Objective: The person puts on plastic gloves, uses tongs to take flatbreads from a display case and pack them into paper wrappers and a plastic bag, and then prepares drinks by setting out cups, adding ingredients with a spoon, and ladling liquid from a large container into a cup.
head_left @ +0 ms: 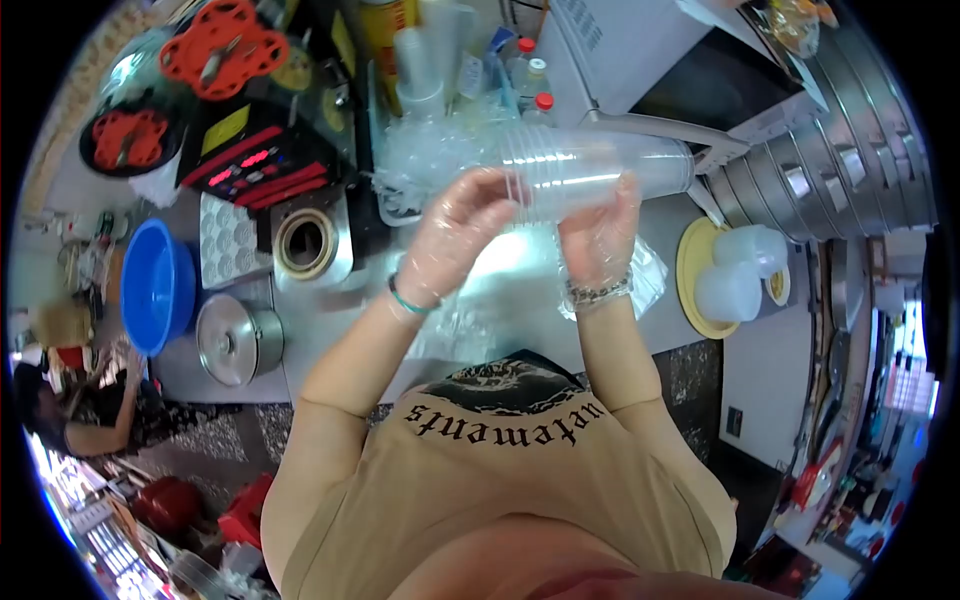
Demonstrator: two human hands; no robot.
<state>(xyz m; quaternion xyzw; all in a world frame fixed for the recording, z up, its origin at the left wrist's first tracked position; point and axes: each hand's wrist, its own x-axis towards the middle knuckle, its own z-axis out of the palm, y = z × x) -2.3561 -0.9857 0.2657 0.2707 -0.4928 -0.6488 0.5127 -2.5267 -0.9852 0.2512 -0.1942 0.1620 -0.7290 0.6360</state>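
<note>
Fingers (pixel 627 190) on cups (pixel 590 158) o/ shiny ctr (pixel 335 335).

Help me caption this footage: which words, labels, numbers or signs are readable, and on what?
"vetements" (first letter possibly "u"), upside down: tan cloth shirt.
Too blurred to read: glowing red digits and yellow rectangular label on boxy black machine; print on yellow cylindrical container.
Nothing else is legible.

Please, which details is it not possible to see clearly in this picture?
All in the head view:
Number of stacked clear cups: their transparent rims overlap.
Right hand: the cups partly hide its grip.
Inside of the pot: covered by its lid.
Red display: digits too small and blurred.
</note>
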